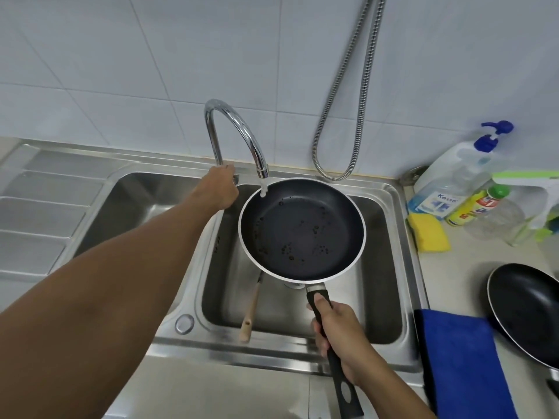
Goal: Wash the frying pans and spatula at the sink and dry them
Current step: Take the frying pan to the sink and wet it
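Head view, only one I've got. My right hand [338,337] has fingers and thumb wrapped tight round the black handle of the frying pan [302,231], held roughly level over the sink [403,237], far rim under the tap [233,128]. A thin stream of water [263,189] hits the pan's far edge. My left hand [222,189] is at the tap's foot, fingers curled on what looks like the lever, though they're mostly hidden. Pan looks light and stiff, a thin metal body w/ dark nonstick inside and beads of water on it. I judge the wet coating slippery, so the handle is the place to hold, approx mid-grip as now. It'll get front-heavy as water pools, so I'd expect some wrist strain. The spatula [251,309] lies in the basin below the pan, wooden handle toward me and head hidden under the pan. It's light, stiff and easy to take by the handle. The second pan [526,309] sits on the counter at right, just beside a blue cloth [459,358]. A yellow sponge [429,232] and soap bottles [453,182] stand behind those, near the sink's corner. A metal hose [348,101] hangs on the wall behind the tap. In the way: the tap spout is close over the rim, and the spatula sits under the pan if I lower it.
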